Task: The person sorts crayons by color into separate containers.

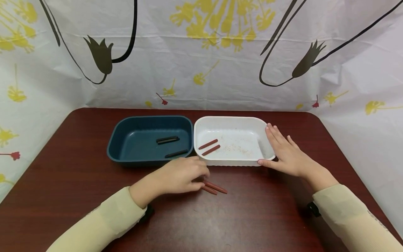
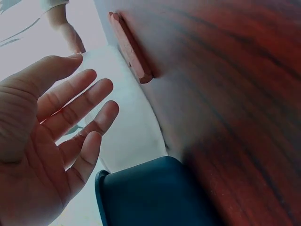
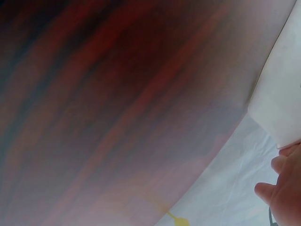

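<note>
My left hand hovers low over the table, its fingertips close to reddish-brown crayon-like sticks with tapered ends. Seen from the left wrist, the fingers are loosely bent and apart, with the sticks lying beyond them on the wood. My right hand rests with extended fingers on the right end of a white plastic tub. Two similar reddish sticks lie inside that tub at its left. In the right wrist view, the right hand's fingertips are at the tub's edge.
A dark teal tub stands directly left of the white one, with several black sticks inside. Both tubs sit toward the back of a dark red-brown wooden table. A patterned white sheet hangs behind and at both sides.
</note>
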Demonstrator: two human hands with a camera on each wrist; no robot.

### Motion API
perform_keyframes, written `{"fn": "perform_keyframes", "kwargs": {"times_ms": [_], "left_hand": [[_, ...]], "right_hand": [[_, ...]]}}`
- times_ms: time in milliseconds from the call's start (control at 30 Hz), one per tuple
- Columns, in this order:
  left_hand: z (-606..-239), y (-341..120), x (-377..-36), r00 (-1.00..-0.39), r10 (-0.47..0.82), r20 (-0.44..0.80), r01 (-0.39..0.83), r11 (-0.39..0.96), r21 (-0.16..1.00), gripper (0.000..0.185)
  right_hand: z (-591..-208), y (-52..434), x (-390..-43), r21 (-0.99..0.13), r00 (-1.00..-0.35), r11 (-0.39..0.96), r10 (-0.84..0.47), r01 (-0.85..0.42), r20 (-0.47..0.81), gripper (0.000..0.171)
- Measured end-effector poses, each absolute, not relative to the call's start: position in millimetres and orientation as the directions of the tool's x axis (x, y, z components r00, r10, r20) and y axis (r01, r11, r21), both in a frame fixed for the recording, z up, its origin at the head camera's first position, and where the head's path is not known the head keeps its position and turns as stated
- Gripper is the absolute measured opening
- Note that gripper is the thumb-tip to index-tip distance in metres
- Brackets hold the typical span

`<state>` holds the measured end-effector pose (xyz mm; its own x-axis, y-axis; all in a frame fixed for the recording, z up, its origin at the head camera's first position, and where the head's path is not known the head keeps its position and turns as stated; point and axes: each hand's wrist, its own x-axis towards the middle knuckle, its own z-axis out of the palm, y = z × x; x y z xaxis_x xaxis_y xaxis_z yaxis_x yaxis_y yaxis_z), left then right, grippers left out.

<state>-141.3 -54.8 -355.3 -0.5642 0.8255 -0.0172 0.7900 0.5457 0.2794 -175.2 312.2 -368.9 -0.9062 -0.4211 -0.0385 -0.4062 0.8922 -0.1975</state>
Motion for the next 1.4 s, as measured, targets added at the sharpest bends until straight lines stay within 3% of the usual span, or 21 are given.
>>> {"fn": "perform_keyframes", "kwargs": {"times_ms": [1100, 1400], "left_hand": [[-369, -57, -143, -0.584, 0.797, -0.153, 0.753, 0.603, 0.265, 0.02], [-370, -57, -144, -0.566, 0.814, -0.13, 0.775, 0.579, 0.255, 0.003]], "right_hand": [[-371, 313, -172, -0.227, -0.905, 0.886, -0.424, -0.404, -0.046, 0.108], [-368, 313, -177, -0.219, -0.902, 0.886, -0.429, -0.408, -0.057, 0.108]]}}
